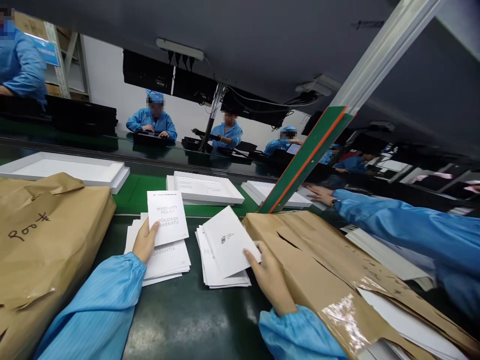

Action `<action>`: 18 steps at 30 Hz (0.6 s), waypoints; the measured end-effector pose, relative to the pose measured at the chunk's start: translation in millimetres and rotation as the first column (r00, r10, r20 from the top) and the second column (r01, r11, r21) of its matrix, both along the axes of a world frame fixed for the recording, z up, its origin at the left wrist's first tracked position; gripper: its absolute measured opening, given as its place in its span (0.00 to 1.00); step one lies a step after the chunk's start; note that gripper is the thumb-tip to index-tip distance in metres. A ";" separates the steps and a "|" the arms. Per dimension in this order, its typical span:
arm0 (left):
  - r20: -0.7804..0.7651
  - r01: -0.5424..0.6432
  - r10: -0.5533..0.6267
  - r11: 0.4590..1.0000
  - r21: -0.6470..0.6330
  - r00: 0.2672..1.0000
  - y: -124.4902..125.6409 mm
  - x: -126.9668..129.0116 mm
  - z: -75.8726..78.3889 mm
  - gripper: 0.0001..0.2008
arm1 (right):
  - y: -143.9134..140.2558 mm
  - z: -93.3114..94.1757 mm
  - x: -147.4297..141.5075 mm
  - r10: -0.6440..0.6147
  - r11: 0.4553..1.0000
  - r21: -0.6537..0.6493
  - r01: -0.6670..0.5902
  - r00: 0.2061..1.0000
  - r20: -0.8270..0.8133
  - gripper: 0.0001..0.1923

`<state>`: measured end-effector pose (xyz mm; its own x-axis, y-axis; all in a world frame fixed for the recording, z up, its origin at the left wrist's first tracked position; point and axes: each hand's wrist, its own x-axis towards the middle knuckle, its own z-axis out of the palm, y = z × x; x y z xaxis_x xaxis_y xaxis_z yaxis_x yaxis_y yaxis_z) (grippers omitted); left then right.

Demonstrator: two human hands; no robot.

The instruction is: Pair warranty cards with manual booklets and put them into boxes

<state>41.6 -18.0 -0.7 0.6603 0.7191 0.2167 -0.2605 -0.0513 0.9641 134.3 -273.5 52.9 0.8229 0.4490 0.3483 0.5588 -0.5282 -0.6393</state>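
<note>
From the head camera, your left hand (144, 241) has its fingers closed on one warranty policy leaflet (167, 217), lifted and tilted up above the left stack of leaflets (167, 260) that lies on the dark green worktop (187, 315). Your right hand (269, 277) pinches one white card (228, 241) by its lower right corner, thumb on top, the card raised just over the right stack of white cards (219, 275). So you have two stacks side by side between your hands, near each other but apart, and one sheet held from each.

Two brown paper packages flank you: the one on your left (45, 245) bears handwritten marks, and the torn one on your right (337, 270) lies open, with white sheets showing under the ripped paper; your right hand touches its near edge.

Beyond the stacks, three white trays sit on the green strip: one at far left (63, 170), one in the middle (206, 189), one to the right (277, 195) partly behind the slanted green and orange post (307, 160).

A co-worker's hand (320, 195) in a blue sleeve reaches in from the right and rests by the right tray. Across the line you can count four more people in blue coats seated at dark units, and one blue-sleeved person at the upper left corner
</note>
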 end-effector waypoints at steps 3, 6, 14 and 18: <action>0.002 -0.004 0.004 1.000 0.010 1.000 1.9 0.2 -1.4 0.23 | 23.0 21.3 1.9 -0.010 0.984 0.176 -0.015 0.990 0.142 0.08; 0.030 0.004 -0.005 1.000 0.008 1.000 2.2 0.1 -1.1 0.22 | 65.1 28.6 -1.3 0.015 0.988 0.131 -0.078 0.904 0.427 0.11; 0.148 0.180 -0.160 0.974 -0.138 0.976 -9.8 -5.0 19.6 0.26 | 145.6 -6.1 -42.8 0.405 0.905 -0.352 -0.237 0.732 0.548 0.17; 0.141 0.154 -0.141 0.985 -0.084 0.980 -8.4 -4.7 19.7 0.24 | 135.4 -6.4 -39.7 0.516 0.857 -0.267 -0.441 0.737 0.438 0.19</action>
